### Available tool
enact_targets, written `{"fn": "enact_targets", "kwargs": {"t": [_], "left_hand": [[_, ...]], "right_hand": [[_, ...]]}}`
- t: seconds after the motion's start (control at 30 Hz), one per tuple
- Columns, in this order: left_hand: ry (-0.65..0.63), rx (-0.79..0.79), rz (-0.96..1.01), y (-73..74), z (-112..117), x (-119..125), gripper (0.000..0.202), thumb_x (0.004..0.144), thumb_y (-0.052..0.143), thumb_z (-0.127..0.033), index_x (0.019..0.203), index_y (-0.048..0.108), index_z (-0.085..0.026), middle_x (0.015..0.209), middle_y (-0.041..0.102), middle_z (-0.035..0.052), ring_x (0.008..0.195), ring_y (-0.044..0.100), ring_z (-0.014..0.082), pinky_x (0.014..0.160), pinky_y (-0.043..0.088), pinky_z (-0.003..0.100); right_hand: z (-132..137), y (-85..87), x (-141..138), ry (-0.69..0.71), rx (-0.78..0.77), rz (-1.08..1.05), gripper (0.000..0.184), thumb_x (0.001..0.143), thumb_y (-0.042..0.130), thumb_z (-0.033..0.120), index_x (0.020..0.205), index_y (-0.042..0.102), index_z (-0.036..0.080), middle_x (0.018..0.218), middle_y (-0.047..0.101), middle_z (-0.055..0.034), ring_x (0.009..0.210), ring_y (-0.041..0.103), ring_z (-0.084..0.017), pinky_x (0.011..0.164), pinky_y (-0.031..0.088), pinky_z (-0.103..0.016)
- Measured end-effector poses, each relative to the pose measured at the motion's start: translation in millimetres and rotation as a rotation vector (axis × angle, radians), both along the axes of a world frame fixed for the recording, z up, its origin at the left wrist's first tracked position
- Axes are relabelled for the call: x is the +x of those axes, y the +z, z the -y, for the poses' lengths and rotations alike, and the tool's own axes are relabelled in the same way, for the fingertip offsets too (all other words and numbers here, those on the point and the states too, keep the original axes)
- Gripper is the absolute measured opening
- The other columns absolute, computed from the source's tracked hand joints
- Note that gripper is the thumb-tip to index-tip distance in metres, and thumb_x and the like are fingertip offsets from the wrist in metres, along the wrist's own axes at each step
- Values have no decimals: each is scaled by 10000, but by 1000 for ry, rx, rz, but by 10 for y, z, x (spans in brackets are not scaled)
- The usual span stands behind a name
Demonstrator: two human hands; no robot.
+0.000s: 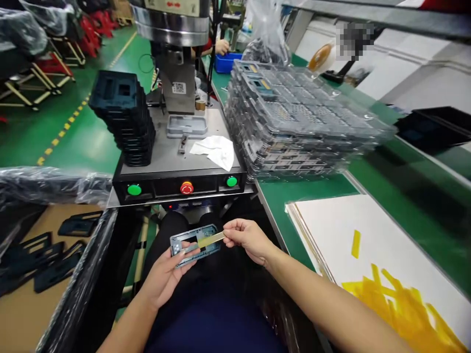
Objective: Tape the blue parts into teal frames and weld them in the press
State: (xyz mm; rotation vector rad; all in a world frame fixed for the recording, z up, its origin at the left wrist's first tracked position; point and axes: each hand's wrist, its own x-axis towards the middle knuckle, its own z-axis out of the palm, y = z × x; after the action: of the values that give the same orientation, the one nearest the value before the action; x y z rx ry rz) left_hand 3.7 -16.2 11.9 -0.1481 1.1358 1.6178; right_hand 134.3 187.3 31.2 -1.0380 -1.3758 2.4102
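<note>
Above my lap, my left hand [165, 278] is closed around a shallow dark blue-grey plastic housing [211, 250], its hollow side facing up. A thumb lies over the near-left part of it, and the fingers underneath are mostly hidden. My right hand [247, 240] pinches the right end of a thin yellowish translucent strip [211, 239] between thumb and fingers. The strip's left end reaches over the housing's inside; whether it touches the surface I cannot tell. On a white sheet [320, 220] to the right lie several loose yellow strips [393, 299].
Ahead stands a press [180, 93] with a fixture [187, 126], white cloth [217, 151], green buttons [134, 189] and a red stop button [187, 187]. Stacked dark housings [125, 117] stand left, clear trays [294, 122] right. A plastic-lined bin [73, 304] holds dark parts. Another person's hand [222, 47] shows behind.
</note>
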Motion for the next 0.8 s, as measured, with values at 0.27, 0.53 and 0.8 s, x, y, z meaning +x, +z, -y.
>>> {"fn": "enact_targets", "kwargs": {"t": [0.27, 0.53, 0.8], "left_hand": [[41, 12, -23, 6, -46, 33, 191, 824, 662, -239, 984, 645, -135, 1160, 659, 131, 1149, 578, 266, 980, 473, 399], [47, -20, 24, 14, -140, 38, 213, 858, 608, -286, 970, 670, -116, 1053, 695, 127, 1038, 635, 255, 919, 512, 397], [18, -4, 6, 62, -127, 19, 233, 872, 587, -315, 960, 668, -115, 1040, 695, 125, 988, 646, 260, 845, 541, 399]], "right_hand": [[151, -234, -63, 45, -14, 2, 390, 524, 860, 346, 765, 652, 121, 611, 662, -1, 550, 634, -110, 536, 520, -221], [154, -185, 14, 239, 678, -274, 89, 767, 692, 262, 767, 700, 173, 918, 692, -63, 747, 648, -139, 663, 542, -269], [205, -158, 58, 416, 1328, -574, 184, 891, 497, 101, 960, 657, 161, 1011, 673, -99, 940, 649, -128, 818, 559, -234]]}}
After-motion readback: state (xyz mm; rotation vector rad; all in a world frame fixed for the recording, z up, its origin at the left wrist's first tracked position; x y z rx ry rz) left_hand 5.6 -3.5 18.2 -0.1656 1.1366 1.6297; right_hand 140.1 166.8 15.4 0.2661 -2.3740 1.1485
